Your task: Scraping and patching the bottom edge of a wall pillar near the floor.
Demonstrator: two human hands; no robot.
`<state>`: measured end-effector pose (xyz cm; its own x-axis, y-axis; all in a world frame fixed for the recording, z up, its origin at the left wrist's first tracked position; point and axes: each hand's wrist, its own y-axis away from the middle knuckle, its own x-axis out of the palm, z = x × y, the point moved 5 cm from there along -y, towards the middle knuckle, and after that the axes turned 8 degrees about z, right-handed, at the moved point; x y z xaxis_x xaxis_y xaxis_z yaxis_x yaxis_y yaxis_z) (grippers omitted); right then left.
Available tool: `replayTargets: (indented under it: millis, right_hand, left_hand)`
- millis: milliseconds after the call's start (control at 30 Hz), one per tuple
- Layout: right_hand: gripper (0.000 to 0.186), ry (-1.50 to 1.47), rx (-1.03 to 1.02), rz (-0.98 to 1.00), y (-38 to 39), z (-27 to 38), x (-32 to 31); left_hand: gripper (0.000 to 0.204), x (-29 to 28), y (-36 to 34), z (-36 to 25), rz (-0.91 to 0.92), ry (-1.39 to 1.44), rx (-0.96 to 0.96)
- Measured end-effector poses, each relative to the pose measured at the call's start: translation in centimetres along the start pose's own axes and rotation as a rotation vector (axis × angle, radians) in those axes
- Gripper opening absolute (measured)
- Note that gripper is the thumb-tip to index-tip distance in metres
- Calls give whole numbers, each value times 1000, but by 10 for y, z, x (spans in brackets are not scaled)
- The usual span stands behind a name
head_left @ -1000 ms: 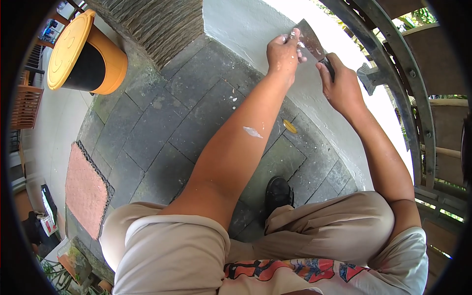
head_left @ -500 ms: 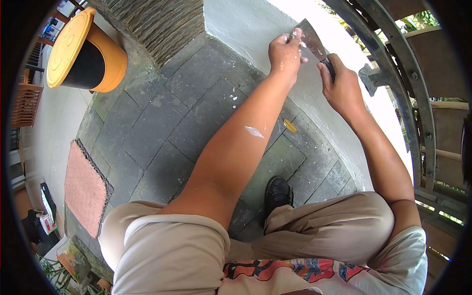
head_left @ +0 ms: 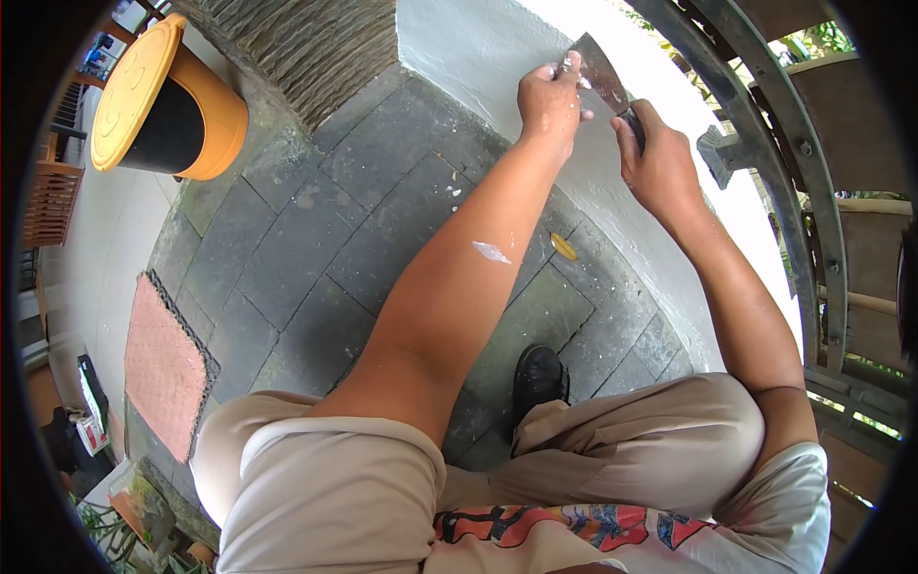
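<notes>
My right hand (head_left: 658, 163) is closed round the dark handle of a putty knife (head_left: 602, 74), whose wide, stained metal blade points up and left in front of the white wall (head_left: 459, 53). Against the blade's far end is my left hand (head_left: 555, 100), fingers curled, with white paste on them; what they grip is partly hidden. A streak of white also marks my left forearm.
A yellow-and-black lidded bin (head_left: 215, 124) stands at upper left by a rough stone wall (head_left: 277, 48). A pink mat (head_left: 163, 368) lies on grey paving (head_left: 287, 268), near a yellow leaf (head_left: 563, 246). A metal frame (head_left: 803, 143) curves along the right. My black shoe (head_left: 537, 378) is below.
Both my hands have shifted very slightly left and up with the putty knife since half a second ago. Little else differs.
</notes>
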<state>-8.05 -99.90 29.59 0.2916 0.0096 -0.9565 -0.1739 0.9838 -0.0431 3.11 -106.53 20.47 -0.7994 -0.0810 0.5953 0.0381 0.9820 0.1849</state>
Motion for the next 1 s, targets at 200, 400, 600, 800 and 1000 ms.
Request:
replayTargets:
  millis: [200, 400, 600, 800, 1000]
  right_hand:
    - [24, -8, -2, -4, -2, -3, 2]
    - [24, -4, -19, -2, -8, -1, 2]
    - [25, 4, -29, -2, -8, -4, 5]
    - [26, 4, -58, -18, -15, -3, 6]
    - [26, 10, -55, -10, -19, 1, 9]
  left_hand:
    - [36, 0, -1, -1, -9, -13, 26]
    - [36, -2, -1, -3, -2, 6, -20]
    - [36, -1, 0, -4, -11, -12, -15]
    - [36, -4, -4, -5, -32, 11, -9]
    - [36, -8, -7, -10, -66, 2, -18]
